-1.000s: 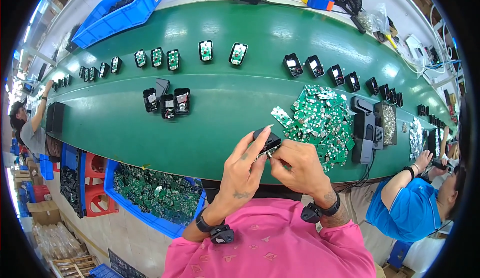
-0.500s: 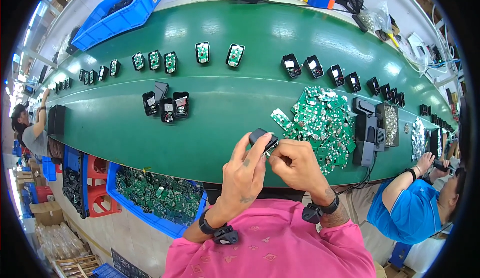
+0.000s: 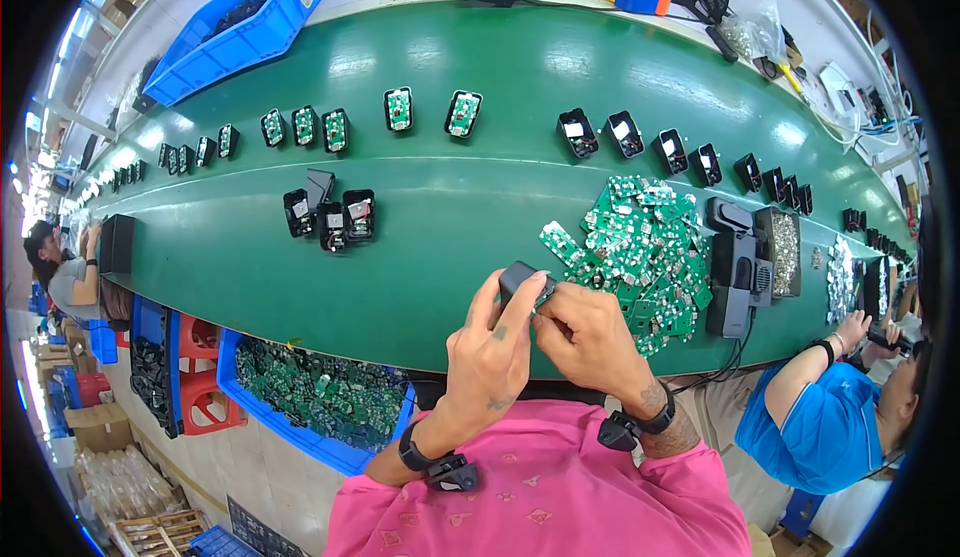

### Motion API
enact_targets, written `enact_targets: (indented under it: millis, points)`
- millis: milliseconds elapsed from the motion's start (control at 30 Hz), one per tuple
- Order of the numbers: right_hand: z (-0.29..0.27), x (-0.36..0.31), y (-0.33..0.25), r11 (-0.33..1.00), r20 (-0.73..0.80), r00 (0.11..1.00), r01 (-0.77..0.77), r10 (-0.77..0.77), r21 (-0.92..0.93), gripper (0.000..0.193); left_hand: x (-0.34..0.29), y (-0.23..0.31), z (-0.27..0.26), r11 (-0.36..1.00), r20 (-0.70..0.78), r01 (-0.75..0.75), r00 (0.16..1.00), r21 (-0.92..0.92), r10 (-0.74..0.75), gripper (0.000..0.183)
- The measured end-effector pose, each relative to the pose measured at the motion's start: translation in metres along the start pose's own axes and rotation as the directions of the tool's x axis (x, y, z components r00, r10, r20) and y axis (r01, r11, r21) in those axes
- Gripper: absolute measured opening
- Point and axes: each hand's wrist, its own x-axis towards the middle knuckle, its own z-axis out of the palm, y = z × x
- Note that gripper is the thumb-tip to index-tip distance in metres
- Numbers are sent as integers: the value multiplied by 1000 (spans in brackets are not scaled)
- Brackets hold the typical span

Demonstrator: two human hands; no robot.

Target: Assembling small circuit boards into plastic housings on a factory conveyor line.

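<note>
My left hand (image 3: 488, 352) grips a small black plastic case (image 3: 520, 280) over the near edge of the green bench, thumb and fingers round its sides. My right hand (image 3: 592, 335) is closed against the case's right side, its fingertips pinched together; what they hold, if anything, is hidden. Just beyond my right hand lies a heap of green circuit boards (image 3: 640, 257). One board (image 3: 561, 244) sticks out at the heap's left side. Farther left stands a cluster of open black cases (image 3: 360, 216) with parts inside.
Black cases with green boards (image 3: 398, 110) line the bench's far left; open cases (image 3: 623, 135) continue right. Right of the heap are a dark grey device (image 3: 733, 267) and a box of small metal parts (image 3: 783, 247). Blue bins (image 3: 235, 32) stand around. Co-workers sit at both sides.
My right fingers have shifted in against the case, covering the green-and-white part that showed at its edge. The left co-worker's raised arm has come down.
</note>
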Motion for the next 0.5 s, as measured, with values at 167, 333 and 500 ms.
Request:
enact_targets:
  millis: [167,333,500]
  points:
    - [10,-4,9,993,-2,1000,7,-7,-122,7,-1,-14,14,997,-30,70,997,-21,-70,44]
    - [5,-9,7,989,-127,988,-106,92,-108,10,9,-24,14,831,61,293,952,-473,-301,41]
    - [8,-10,22,942,-86,941,-318,327,104,19,5,-37,9,676,279,420,907,-605,-314,48]
